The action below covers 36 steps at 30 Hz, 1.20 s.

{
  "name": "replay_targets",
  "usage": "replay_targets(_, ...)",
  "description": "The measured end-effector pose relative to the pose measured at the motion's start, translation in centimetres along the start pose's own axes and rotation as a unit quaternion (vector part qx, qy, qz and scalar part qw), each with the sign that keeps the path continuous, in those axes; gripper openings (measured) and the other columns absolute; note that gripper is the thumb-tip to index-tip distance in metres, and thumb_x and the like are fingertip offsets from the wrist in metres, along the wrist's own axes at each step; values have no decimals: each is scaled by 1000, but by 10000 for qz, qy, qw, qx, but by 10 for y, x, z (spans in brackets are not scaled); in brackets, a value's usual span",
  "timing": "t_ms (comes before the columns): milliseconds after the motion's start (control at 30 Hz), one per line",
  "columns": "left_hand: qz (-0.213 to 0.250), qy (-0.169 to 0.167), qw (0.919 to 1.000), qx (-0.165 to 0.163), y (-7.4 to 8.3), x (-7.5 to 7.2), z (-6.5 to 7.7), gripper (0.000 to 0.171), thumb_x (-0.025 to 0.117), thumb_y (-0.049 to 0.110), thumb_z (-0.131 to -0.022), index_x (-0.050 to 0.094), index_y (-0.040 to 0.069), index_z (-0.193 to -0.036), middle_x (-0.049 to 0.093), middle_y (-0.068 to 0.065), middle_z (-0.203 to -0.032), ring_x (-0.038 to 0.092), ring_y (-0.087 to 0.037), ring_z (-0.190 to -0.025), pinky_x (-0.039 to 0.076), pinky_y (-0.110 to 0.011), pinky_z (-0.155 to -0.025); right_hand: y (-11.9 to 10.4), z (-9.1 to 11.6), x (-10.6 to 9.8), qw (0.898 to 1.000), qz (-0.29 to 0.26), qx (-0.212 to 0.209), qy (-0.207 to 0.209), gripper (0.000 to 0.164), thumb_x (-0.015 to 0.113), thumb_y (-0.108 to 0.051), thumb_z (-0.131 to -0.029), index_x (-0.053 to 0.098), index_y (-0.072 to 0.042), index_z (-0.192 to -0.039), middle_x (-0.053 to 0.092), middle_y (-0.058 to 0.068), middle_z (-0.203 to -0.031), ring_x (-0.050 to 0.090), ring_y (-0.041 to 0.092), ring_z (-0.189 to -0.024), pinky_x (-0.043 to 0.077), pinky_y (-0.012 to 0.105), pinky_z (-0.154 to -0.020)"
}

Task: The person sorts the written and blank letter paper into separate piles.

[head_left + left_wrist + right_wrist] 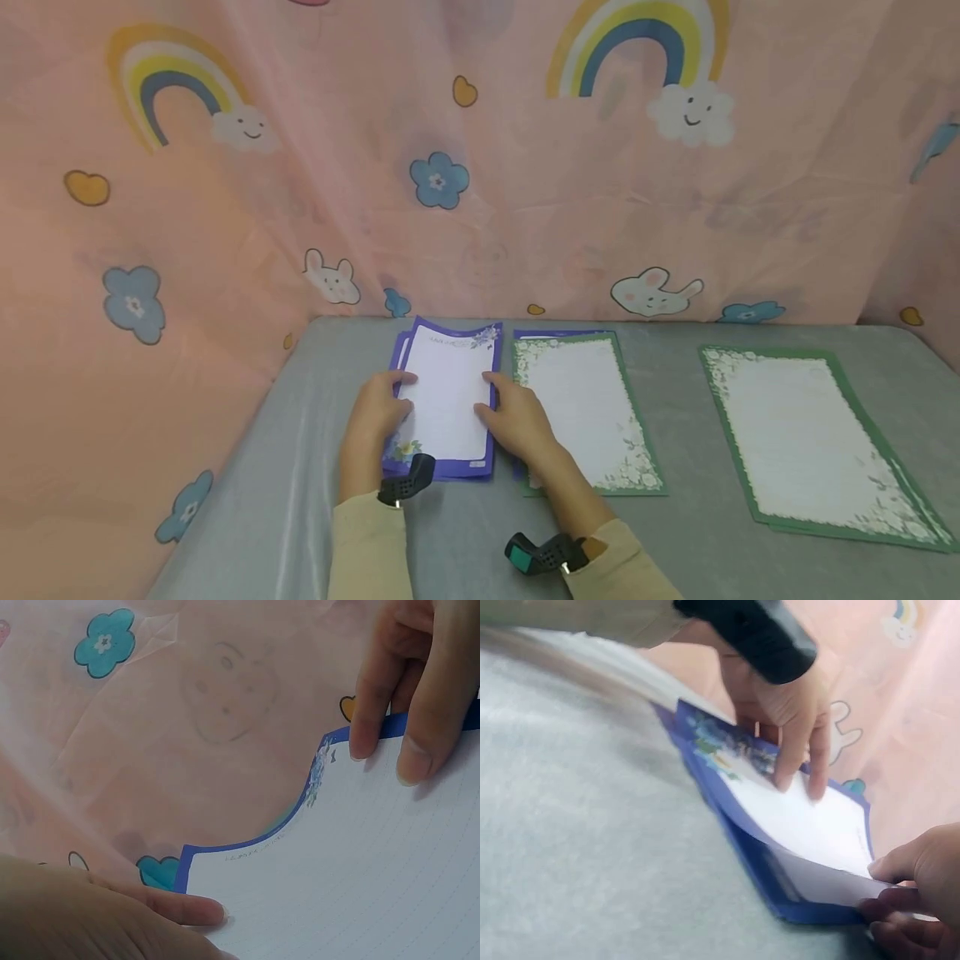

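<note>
A sheet of decorative paper point(448, 392) with a purple border and printed flowers bows upward between the two hands. My left hand point(377, 407) pinches its left edge, thumb and forefinger on the printed face. On the opposite edge my right hand point(520, 417) grips it likewise, the other fingers tucked beneath. Under it more purple-bordered paper point(396, 352) lies on the table, and the right wrist view shows a gap between the lifted sheet point(810, 825) and the lower paper point(754, 866). In the left wrist view the sheet's far edge point(259, 841) curves.
Right beside the right hand lies a green-bordered floral sheet point(581, 408), with purple-edged paper point(562, 334) showing from under it. Farther right is another small stack of green-bordered sheets point(810, 442). A grey cloth covers the table point(465, 542); a pink patterned curtain point(510, 233) hangs behind.
</note>
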<state>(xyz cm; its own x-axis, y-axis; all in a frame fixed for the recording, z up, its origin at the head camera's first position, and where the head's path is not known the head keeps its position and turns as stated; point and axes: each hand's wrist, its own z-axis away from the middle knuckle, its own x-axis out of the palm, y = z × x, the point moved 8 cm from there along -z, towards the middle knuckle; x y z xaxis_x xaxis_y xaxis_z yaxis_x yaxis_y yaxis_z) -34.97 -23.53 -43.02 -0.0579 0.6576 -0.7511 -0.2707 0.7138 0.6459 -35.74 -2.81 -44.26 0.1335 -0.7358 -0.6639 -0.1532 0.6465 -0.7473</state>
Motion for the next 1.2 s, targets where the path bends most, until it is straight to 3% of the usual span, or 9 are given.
replay_targets(100,-4,32,10000,-41,0,0,0,45,61,0,-90,65,8,-134,53,-24,-148,51,-44,-135,41,-61,-112,-2,1,1,9999,125,-61,78,52,71,-22,-93,58,-7,-141,76,15,-107,71,30,-102,52,48,-101)
replay_targets(200,-3,47,10000,-34,0,0,0,45,61,-1,-90,65,7,-133,52,-24,-149,50,-44,-136,41,-60,-112,-2,1,1,9999,128,-6,114,53,72,-23,-93,58,-8,-141,68,16,-133,64,35,-124,49,51,-106)
replay_targets(500,33,52,9997,-240,-1,1,2,43,63,2,-91,65,8,-134,53,-24,-148,49,-45,-137,41,-62,-111,-3,2,-1,9965,773,-97,316,53,76,-24,-90,61,-5,-138,64,16,-139,60,36,-131,48,51,-108)
replay_targets(767,25,78,9994,-350,0,2,3,43,63,2,-93,65,9,-135,50,-23,-151,47,-45,-139,39,-62,-112,-3,3,-1,9935,1059,-115,403,49,77,-24,-89,66,-6,-133,67,16,-134,64,35,-125,52,50,-102)
replay_targets(1200,-24,224,9993,-298,1,3,0,45,68,7,-91,64,8,-135,51,-24,-149,47,-45,-139,38,-61,-114,-3,6,-8,9894,1441,141,106,54,77,-29,-89,62,-8,-137,63,15,-139,60,34,-129,51,51,-103)
